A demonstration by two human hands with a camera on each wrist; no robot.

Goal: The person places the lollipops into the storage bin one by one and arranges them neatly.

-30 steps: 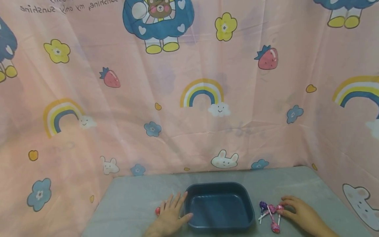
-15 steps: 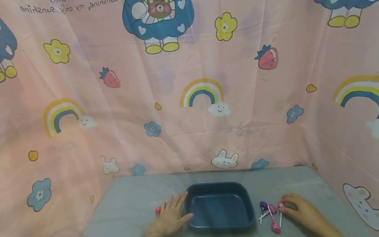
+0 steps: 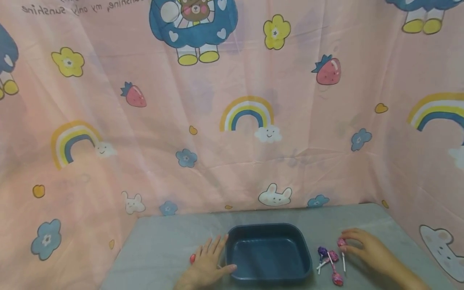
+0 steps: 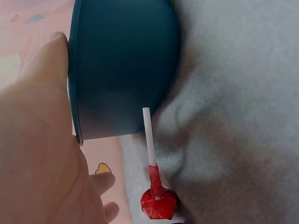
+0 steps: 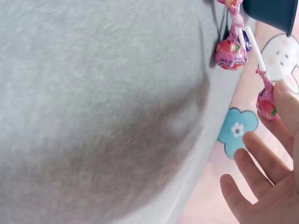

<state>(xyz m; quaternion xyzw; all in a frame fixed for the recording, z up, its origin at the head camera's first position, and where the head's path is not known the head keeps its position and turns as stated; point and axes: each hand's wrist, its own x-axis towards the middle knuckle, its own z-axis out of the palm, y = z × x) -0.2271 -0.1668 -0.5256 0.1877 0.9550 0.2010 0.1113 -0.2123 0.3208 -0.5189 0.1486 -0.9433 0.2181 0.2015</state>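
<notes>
My left hand [image 3: 208, 262] rests with spread, straight fingers against the left rim of a dark blue rectangular tray [image 3: 268, 253]. Beside that hand lies a red-wrapped lollipop [image 4: 160, 203], mostly hidden under the hand in the head view. To the tray's right, my right hand [image 3: 369, 249] pinches a pink-wrapped lollipop [image 5: 266, 101] by its candy end between thumb and forefinger, its white stick pointing away from the fingertips. Just left of it lie a purple lollipop [image 3: 322, 251] and two pink ones, a far one [image 3: 333, 255] and a near one [image 3: 337, 278].
A grey cloth-like surface covers the table [image 3: 174, 233]. Behind it and at the sides hangs a pink curtain [image 3: 203, 177] printed with rainbows, flowers and rabbits.
My right hand has drawn the pink lollipop a little away from the others, its candy end now farther back. The left hand and tray stay almost in place.
</notes>
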